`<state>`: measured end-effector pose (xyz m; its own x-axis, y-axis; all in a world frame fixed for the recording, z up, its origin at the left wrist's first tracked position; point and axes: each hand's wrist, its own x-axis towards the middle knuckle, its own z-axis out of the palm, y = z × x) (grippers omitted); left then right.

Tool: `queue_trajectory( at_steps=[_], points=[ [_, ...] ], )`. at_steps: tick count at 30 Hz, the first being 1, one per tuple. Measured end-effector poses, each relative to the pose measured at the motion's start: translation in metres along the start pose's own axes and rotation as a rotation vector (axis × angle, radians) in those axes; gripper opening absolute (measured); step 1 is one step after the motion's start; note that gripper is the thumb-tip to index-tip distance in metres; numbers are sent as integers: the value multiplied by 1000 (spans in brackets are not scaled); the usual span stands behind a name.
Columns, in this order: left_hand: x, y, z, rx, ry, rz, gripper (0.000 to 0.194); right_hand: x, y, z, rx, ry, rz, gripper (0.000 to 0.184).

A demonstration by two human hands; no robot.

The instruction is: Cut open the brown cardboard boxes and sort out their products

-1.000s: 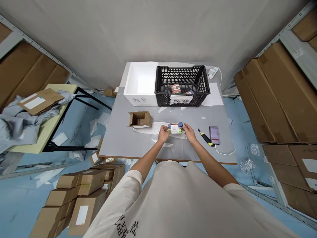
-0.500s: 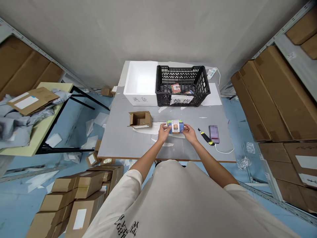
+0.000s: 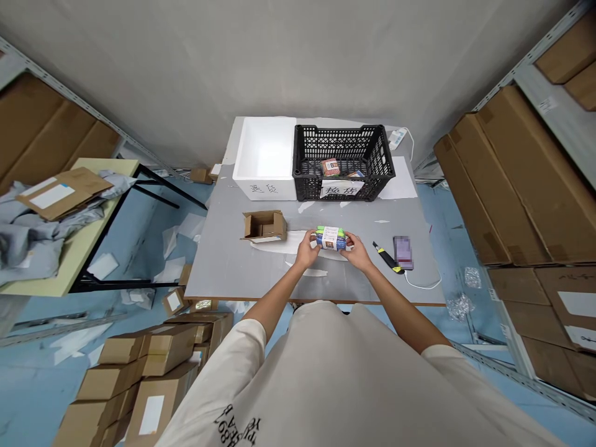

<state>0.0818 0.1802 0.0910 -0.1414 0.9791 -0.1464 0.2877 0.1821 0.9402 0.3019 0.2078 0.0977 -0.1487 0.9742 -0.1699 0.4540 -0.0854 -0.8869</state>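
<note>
Left hand (image 3: 307, 249): fingers drawn in, pinching the left end of the banded sponge pack (image 3: 331, 239).
Right hand (image 3: 356, 252): likewise closed on its right end.
Pack's handling: I'd judge it light, soft and springy, hardly fragile, and not very slippery.
Pack's hold: the two short ends look best, squeezed gently so the wrap doesn't slide.
Pack's looks: blue on the near side, lime green on the far, a pale printed band (image 3: 330, 231) around the middle.
Pack's place: over white paper (image 3: 291, 240) on the grey table (image 3: 251, 273); touching or lifted, I can't tell.
Farther back: an open cardboard carton (image 3: 280, 225) to the left, a black plastic crate (image 3: 307, 188) beyond.
</note>
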Motion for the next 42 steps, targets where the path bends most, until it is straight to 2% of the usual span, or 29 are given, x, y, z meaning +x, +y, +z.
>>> queue_trajectory(
  at_steps=[4, 7, 10, 13, 17, 20, 23, 26, 29, 32, 37, 42],
  points=[
    [1, 3, -1, 27, -54, -13, 60, -3, -10, -7, -56, 5, -52, 63],
    [1, 12, -3, 189, -48, -6, 69, -5, -18, -11, -60, -42, -69, 62],
    [-2, 28, -5, 333, -52, 159, 87, -6, -22, -12, -196, -36, -123, 61],
    [-4, 43, -6, 426, -182, 355, 95, -7, -24, -9, -327, -26, -208, 62],
    [-1, 43, -3, 478, -292, 398, 92, -10, -29, -6, -332, -58, -257, 69],
    [5, 32, -2, 409, -268, 350, 81, -10, -30, -9, -281, -88, -257, 88],
    [10, 21, -3, 228, -190, 274, 74, -7, -24, -15, -203, -90, -188, 113],
    [12, 17, -4, -29, -214, 167, 74, -2, -15, -20, -93, -105, -121, 120],
    [12, 16, -4, -194, -273, 107, 78, 1, -11, -21, 18, -126, -122, 115],
    [13, 15, -5, -219, -279, 126, 77, 4, -13, -19, 70, -109, -124, 104],
    [14, 12, -8, -96, -284, 118, 75, 6, -16, -18, -2, -36, -138, 84],
    [11, 25, -12, 162, -179, 193, 98, 5, -21, -18, -123, -8, -154, 78]
  ],
)
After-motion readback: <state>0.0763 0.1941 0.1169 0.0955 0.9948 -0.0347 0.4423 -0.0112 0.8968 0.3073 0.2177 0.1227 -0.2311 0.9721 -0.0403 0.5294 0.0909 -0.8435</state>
